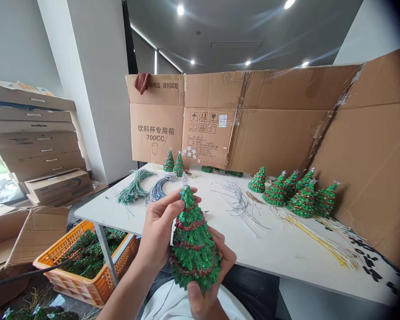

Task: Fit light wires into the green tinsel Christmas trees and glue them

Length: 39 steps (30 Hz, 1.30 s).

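A small green tinsel Christmas tree (195, 244) with red garland and a clear topper stands upright between my hands, close to my body at the table's front edge. My left hand (163, 226) pinches it just beneath the topper, thumb and fingers closed. Lower down, my right hand (216, 271) wraps around the base and right side, its thumb across the bottom front. Behind the tree, a bundle of blue and white wires (158, 189) and a bundle of green wires (135, 186) lie on the white table (226, 222).
Several finished trees (300, 193) stand at the table's right, two more at the back. Loose white wires (243, 202) and yellow strips (333, 249) lie nearby. Cardboard panels (270, 138) wall the far side. An orange crate (86, 284) of green tinsel sits left, below stacked boxes (40, 146).
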Available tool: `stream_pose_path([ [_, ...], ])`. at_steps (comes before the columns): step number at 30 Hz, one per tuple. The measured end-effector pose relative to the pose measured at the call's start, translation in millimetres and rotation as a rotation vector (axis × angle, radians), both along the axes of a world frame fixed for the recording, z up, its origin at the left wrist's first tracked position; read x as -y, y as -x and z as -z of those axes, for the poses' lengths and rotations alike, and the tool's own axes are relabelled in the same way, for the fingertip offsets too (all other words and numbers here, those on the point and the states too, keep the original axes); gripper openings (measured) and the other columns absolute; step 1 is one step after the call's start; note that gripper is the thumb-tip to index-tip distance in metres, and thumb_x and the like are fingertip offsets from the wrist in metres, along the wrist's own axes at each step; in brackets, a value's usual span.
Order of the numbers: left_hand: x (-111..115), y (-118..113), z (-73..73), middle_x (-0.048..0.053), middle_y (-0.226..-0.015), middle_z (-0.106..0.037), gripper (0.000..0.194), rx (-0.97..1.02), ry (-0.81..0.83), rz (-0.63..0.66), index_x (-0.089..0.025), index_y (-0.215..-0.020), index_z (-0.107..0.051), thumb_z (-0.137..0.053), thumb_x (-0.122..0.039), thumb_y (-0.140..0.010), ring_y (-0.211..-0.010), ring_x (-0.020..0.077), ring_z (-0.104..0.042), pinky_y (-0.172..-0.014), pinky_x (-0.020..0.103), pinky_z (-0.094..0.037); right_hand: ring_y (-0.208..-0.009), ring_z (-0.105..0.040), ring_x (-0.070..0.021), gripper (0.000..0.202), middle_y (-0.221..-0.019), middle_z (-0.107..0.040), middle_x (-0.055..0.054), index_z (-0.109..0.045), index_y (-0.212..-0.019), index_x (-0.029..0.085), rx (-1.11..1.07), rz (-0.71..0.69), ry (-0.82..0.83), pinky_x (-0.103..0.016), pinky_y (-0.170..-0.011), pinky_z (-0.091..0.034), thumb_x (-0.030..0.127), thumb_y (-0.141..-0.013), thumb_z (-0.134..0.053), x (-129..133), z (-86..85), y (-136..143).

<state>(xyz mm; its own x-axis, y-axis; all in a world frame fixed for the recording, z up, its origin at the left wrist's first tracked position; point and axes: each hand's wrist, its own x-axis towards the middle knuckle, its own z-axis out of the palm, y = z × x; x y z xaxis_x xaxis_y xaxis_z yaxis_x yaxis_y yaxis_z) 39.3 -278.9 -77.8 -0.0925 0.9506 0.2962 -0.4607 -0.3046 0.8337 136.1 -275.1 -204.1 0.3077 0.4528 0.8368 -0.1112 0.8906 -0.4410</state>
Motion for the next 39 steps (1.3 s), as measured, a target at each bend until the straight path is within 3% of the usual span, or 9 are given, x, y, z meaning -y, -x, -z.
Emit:
stream_pose_path([
  [18, 0.2, 0.2, -1.0, 0.012, -0.106, -0.085, 0.034, -0.042, -0.018, -0.022, -0.02, -0.115, -0.089, -0.081, -0.04, -0.088, -0.104, 0.0272, -0.076, -0.084, 0.03, -0.059, -0.134, -0.053, -0.0406, 0.069, -0.144, -0.048, -0.017, -0.04, -0.146, 0.027, -0.008, 0.008, 0.032, -0.067, -0.102, -0.05, 0.064, -0.094, -0.067, 0.2, 3.6, 1.6],
  [28, 0.6, -1.0, -1.2, 0.012, -0.111, -0.085, 0.042, -0.019, -0.011, -0.033, -0.019, -0.125, -0.086, -0.081, -0.039, -0.089, -0.097, 0.0264, -0.077, -0.08, 0.031, -0.06, -0.136, -0.052, -0.0408, 0.069, -0.143, -0.048, -0.017, -0.039, -0.148, 0.027, -0.002, 0.001, 0.056, -0.067, -0.103, -0.049, 0.066, -0.096, -0.065, 1.8, 6.0, 1.5],
  [39, 1.4, 0.2, -0.5, 0.011, -0.113, -0.085, 0.037, -0.034, -0.028, -0.035, -0.021, -0.123, -0.086, -0.081, -0.039, -0.09, -0.107, 0.0291, -0.078, -0.087, 0.032, -0.059, -0.131, -0.056, -0.0386, 0.07, -0.142, -0.048, -0.017, -0.039, -0.146, 0.027, -0.007, -0.006, 0.07, -0.064, -0.099, -0.052, 0.068, -0.094, -0.066, 2.3, 5.4, 3.4],
])
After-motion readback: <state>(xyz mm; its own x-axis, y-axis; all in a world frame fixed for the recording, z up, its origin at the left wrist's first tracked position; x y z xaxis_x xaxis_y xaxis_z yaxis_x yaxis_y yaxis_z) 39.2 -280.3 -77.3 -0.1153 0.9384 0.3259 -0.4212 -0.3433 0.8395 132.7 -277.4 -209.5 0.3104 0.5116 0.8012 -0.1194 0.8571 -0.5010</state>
